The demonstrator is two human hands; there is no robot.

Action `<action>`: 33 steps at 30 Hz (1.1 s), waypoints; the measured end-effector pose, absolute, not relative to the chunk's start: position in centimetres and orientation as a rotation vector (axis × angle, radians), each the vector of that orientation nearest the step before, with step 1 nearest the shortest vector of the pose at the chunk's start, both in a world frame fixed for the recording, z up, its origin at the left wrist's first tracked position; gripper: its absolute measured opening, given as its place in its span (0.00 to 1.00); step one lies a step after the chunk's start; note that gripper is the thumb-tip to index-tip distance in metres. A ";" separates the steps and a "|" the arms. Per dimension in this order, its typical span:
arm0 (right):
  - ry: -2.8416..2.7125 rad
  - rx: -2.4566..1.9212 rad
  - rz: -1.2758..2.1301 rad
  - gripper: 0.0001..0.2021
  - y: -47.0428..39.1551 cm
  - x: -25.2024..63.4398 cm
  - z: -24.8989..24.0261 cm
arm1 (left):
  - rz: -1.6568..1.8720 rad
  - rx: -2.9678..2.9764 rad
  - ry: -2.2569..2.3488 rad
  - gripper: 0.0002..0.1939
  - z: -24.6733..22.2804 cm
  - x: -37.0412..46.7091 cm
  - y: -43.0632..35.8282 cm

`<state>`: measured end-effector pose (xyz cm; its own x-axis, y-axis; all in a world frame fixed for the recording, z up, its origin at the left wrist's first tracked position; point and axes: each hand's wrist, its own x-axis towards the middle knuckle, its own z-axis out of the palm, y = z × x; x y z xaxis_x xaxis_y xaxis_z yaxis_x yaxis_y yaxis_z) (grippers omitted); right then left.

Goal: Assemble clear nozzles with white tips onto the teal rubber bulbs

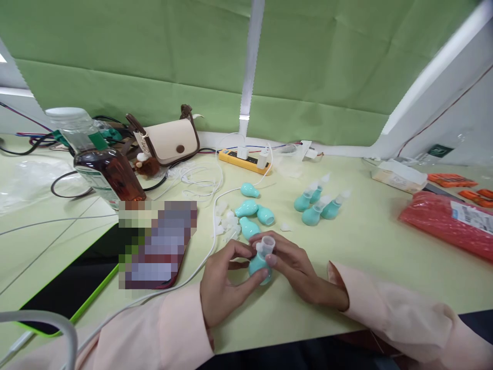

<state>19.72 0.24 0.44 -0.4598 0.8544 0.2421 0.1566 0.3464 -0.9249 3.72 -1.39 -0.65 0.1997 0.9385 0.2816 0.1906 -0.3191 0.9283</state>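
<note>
Near the table's front edge, my left hand [227, 280] grips a teal bulb [259, 268] between thumb and fingers. My right hand [296, 262] holds the translucent nozzle piece [266, 245] on top of the same bulb, its fingers wrapped round the far side. Just beyond my hands lie several loose teal bulbs [247, 208] on their sides. A small pile of translucent white pieces [228, 223] sits left of them. Farther right, several teal bulbs with translucent tips [313, 213] stand upright in a group.
At the left are a bottle of dark liquid [111, 174], a green-edged tablet [80, 272] and a phone [165, 246]. A cream handbag [169, 139] and yellow power strip [244, 162] stand at the back. White cables cross the table [346, 262]. A red package [442, 221] lies right.
</note>
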 end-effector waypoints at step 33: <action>-1.634 -1.124 1.202 0.07 -1.5 18.5 -0.7 | 1.279 1.603 1.195 0.04 -0.5 4.1 -1.4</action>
<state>18.51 -1.48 -0.68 -0.2856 0.9537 0.0943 0.1941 0.1539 -0.9688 4.10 -1.35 -0.55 0.0650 0.9589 0.2763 0.2102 -0.2838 0.9356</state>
